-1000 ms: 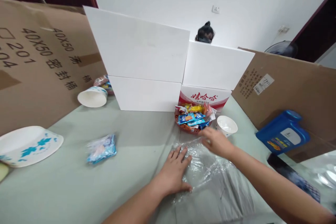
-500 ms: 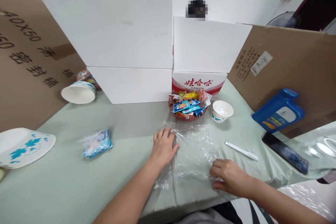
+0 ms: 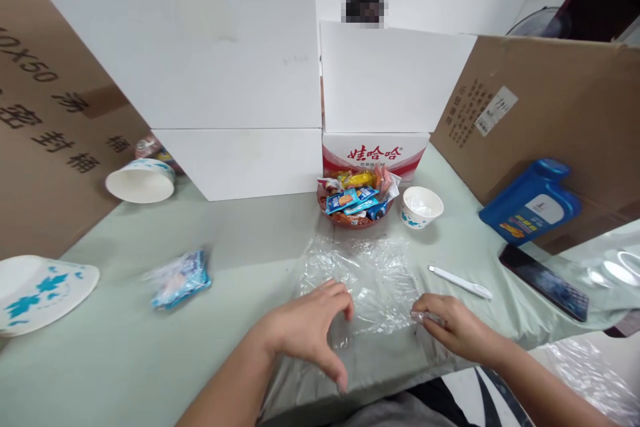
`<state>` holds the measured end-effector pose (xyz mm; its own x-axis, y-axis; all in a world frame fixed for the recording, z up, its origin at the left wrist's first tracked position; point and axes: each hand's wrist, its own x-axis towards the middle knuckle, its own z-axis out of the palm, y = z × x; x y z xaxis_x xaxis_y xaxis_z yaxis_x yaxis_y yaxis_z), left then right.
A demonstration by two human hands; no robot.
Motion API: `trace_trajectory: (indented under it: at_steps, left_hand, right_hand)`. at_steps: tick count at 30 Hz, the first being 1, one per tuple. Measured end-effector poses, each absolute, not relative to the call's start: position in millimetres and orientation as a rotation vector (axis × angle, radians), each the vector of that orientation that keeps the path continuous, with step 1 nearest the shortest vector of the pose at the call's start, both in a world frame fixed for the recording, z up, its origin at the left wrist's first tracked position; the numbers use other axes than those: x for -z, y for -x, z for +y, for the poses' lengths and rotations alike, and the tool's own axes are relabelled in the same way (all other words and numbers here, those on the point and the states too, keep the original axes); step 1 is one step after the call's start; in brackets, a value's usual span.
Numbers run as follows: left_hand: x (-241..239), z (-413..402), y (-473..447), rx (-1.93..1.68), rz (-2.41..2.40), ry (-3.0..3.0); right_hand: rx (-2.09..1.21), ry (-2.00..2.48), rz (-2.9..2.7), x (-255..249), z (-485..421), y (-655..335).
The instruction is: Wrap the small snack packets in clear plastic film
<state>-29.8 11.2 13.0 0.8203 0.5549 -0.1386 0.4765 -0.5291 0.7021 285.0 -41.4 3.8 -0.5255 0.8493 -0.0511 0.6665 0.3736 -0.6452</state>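
A clear plastic bag (image 3: 365, 280) lies crinkled on the green tablecloth (image 3: 235, 233) in front of me. My right hand (image 3: 453, 327) pinches the bag's right near edge between thumb and fingers. Over the bag's left near side is my left hand (image 3: 315, 327), its thumb and fingers apart with nothing gripped. Just beyond the bag stands a brown bowl (image 3: 360, 223) heaped with wrapped snacks (image 3: 357, 197). To its right is a white paper bowl (image 3: 421, 213) with something clear inside. A white pen-like tool (image 3: 460, 281) rests right of the bag.
Clear-wrapped blue packets (image 3: 183, 283) lie at left, near two tipped paper bowls (image 3: 45, 297). White box panels (image 3: 240, 160) stand behind. A blue bottle (image 3: 533, 203) leans against the right cardboard box (image 3: 550, 120), with a phone (image 3: 545, 283) below it. Another person (image 3: 366, 0) is partly visible behind the panels.
My left hand has drawn back toward me off the bag, thumb and fingers parting. My right hand has closed on the bag's edge. The view has shifted slightly.
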Motion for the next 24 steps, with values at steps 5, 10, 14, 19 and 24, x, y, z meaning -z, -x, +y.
trace_trajectory:
  at_steps: [5,10,14,19,24]
  left_hand:
    - [-12,1,25,0.089,0.901,-2.372]
    - [-25,16,35,0.024,0.742,-2.014]
    - [-21,28,45,-0.028,0.856,-1.770]
    - [-6,40,53,-0.220,1.111,-1.725]
    - [1,48,53,-0.241,1.471,-1.796]
  right_hand:
    - [-0.935,1.419,-2.044,6,-27,-290]
    - [-0.910,1.496,-1.645,21,-23,-285]
    - [-1.000,1.531,-1.449,31,-13,-270]
    - [-0.853,1.716,-1.595,31,13,-252]
    - [-0.505,2.033,-1.999,30,25,-243]
